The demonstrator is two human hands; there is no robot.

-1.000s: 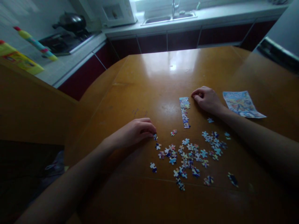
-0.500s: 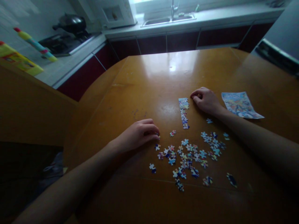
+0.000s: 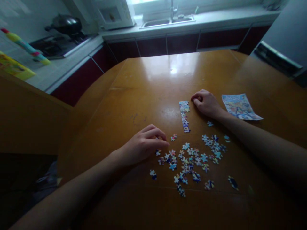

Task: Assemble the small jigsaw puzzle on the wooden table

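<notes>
On the wooden table (image 3: 115, 105), a narrow strip of joined jigsaw pieces (image 3: 184, 115) lies lengthwise, its right side jagged. My right hand (image 3: 206, 103) rests just right of the strip's far end, fingers curled and their tips together; anything between them is too small to make out. My left hand (image 3: 141, 143) hovers at the left edge of the loose jigsaw pieces (image 3: 192, 161), thumb and fingers apart. A small pale piece (image 3: 157, 138) shows partly beneath its fingers. One loose piece (image 3: 174, 137) lies between this hand and the strip.
A creased picture sheet (image 3: 240, 107) lies right of my right hand. Single pieces are scattered near the pile, one dark piece (image 3: 233, 183) at the right. Beyond the table are a counter with a sink (image 3: 168, 22), a stove with a black pot (image 3: 67, 24), and yellow packages at left.
My left hand's fingers have spread apart from a pinch, and the thumb reaches further right. The right hand keeps its place beside the strip. The whole view has shifted slightly.
</notes>
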